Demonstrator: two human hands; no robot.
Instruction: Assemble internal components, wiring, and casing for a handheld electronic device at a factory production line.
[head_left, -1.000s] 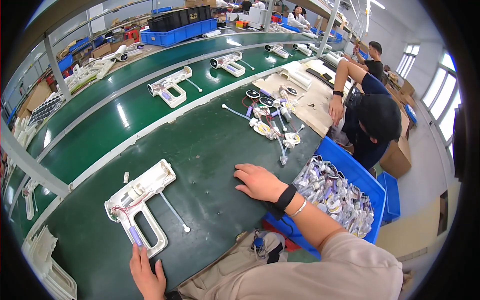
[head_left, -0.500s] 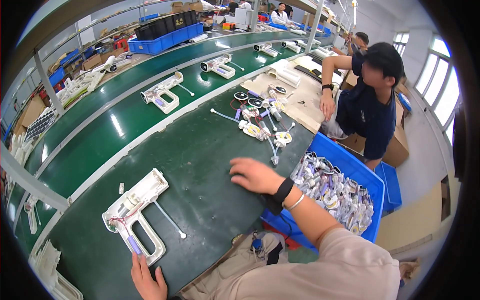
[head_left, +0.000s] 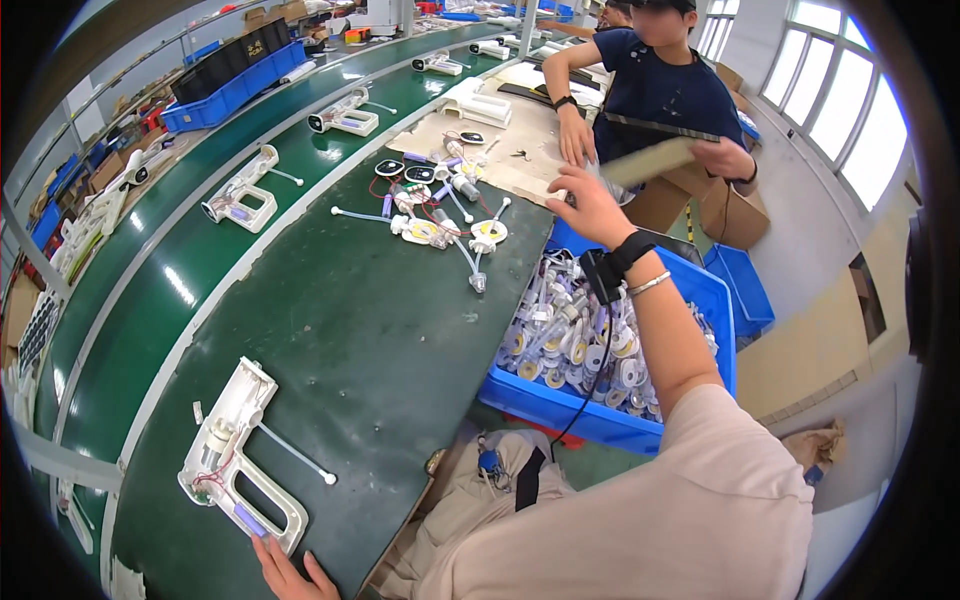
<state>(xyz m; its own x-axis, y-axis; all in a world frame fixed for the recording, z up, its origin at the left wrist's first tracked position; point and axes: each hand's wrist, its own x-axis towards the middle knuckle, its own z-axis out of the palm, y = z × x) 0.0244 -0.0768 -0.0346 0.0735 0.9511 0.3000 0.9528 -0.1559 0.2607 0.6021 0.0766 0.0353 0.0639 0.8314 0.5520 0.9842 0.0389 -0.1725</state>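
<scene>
A white casing (head_left: 236,462) is laid open side up at the near end of the green table (head_left: 340,340), with a purple cylinder (head_left: 248,518) set in its handle (a pale tube (head_left: 295,451) is stretched out beside it). The handle's end is touched by the left hand (head_left: 292,578), thumb parted from fingers. By the table's far right corner the right hand (head_left: 592,207) is raised, loosely curled; whether anything is pinched cannot be told. Loose parts (head_left: 428,230) are heaped before a brown sheet (head_left: 480,150); beside the right edge, a blue bin (head_left: 530,397) is filled with more.
</scene>
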